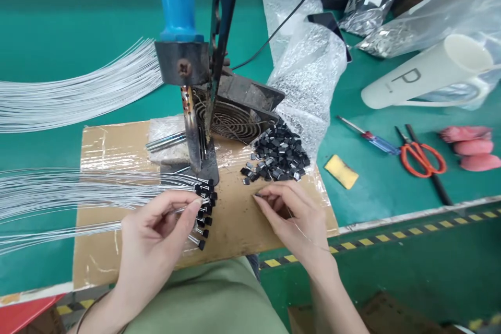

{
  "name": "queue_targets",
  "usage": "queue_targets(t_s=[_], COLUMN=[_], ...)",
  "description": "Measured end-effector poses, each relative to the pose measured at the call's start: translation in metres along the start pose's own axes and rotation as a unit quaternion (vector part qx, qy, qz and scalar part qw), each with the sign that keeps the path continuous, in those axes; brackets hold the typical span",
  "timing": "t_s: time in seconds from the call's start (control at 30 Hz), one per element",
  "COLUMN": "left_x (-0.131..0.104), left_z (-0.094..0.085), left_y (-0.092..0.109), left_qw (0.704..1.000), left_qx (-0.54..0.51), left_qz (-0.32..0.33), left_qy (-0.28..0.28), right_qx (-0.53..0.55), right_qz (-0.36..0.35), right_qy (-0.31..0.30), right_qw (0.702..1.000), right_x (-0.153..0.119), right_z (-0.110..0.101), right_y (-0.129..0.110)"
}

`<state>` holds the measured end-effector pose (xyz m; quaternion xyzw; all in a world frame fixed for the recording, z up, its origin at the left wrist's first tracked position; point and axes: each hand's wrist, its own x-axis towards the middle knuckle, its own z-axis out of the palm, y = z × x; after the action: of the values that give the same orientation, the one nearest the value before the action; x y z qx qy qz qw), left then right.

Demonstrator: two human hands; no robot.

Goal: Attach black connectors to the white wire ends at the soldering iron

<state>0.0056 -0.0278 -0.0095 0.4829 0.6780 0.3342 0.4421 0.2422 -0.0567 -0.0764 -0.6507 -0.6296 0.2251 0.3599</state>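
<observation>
My left hand (160, 245) pinches the end of a thin white wire, over a row of wires tipped with black connectors (202, 222). In my right hand (295, 214), thumb and forefinger are closed on a small dark piece, and a thin strand of wire crosses the palm. Just beyond the right fingers lies a pile of small black connectors (279, 154). A soldering iron (191, 130) with a blue handle is clamped tip down, beyond the left hand. Both hands are over a brown cardboard sheet (235, 229).
A round fan (230, 120) sits behind the iron. White wires (78, 99) lie at the back left. To the right are bubble wrap (309, 78), a yellow sponge (341, 171), a screwdriver (371, 138), orange-handled scissors (422, 159) and a white cup (426, 73).
</observation>
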Motion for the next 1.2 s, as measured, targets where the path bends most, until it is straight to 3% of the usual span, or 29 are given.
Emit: queue_targets(t_s=[0.17,0.4,0.63,0.87,1.2], left_x=[0.000,0.005,0.003,0.006,0.009], left_z=[-0.002,-0.006,-0.004,-0.006,-0.012], left_y=[-0.005,-0.010,-0.004,-0.008,-0.005], left_qw=[1.000,0.998,1.000,0.998,0.997], left_qx=[0.016,0.024,0.001,-0.033,-0.044], left_qz=[0.019,0.062,0.026,0.044,0.048], left_qy=[0.001,-0.005,0.015,-0.013,-0.041], right_qx=[0.089,0.249,0.349,0.444,0.501], right_qz=[0.080,0.120,0.158,0.275,0.241], right_qy=[0.064,0.104,0.085,0.030,-0.013], right_qw=[0.991,0.955,0.920,0.852,0.831], right_x=[-0.002,0.005,0.007,0.011,0.017], right_z=[0.008,0.017,0.028,0.033,0.049], right_y=[-0.014,-0.036,-0.052,-0.074,-0.079])
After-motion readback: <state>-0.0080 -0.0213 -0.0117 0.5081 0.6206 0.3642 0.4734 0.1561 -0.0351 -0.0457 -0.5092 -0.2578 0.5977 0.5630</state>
